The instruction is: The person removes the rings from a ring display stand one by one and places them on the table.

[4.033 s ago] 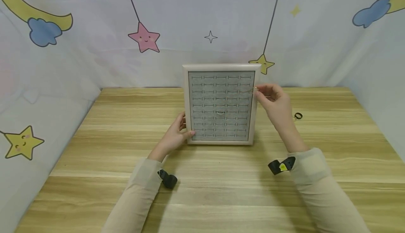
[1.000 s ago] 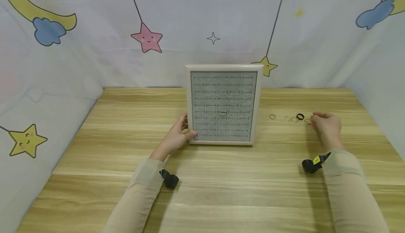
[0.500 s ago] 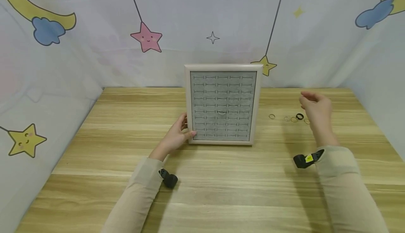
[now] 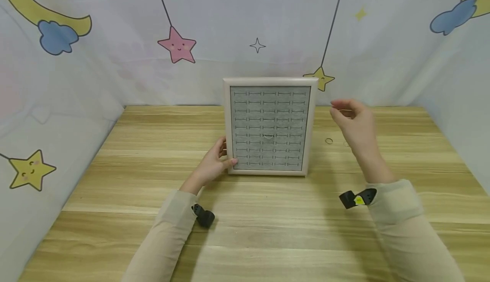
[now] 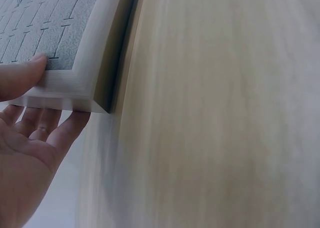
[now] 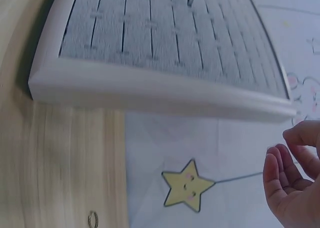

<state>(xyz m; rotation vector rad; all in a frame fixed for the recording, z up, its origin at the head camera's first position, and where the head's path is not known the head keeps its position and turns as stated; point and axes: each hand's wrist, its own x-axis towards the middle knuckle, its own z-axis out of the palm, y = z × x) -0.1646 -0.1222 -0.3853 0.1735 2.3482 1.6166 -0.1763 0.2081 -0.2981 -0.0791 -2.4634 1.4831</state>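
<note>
A ring display board [image 4: 268, 158], grey slotted felt in a pale frame, stands upright on the table. My left hand [image 4: 210, 165] grips its lower left edge, thumb on the front and fingers behind, as the left wrist view also shows. A thin ring [image 4: 268, 136] sits in a slot near the board's middle. My right hand [image 4: 356, 124] is raised just right of the board, thumb and fingers bent toward each other. I cannot tell whether something tiny lies between its fingertips [image 6: 272, 155].
On the wooden table [image 4: 245, 231], a thin gold ring [image 4: 329, 141] lies right of the board. Beside it is a paler ring [image 4: 346, 144], partly hidden by my right hand. A patterned cloth [image 4: 214, 18] hangs behind the table.
My right hand has risen from the rings at the far right and moved left toward the board, now covering several of those rings. The left hand and the board have stayed put.
</note>
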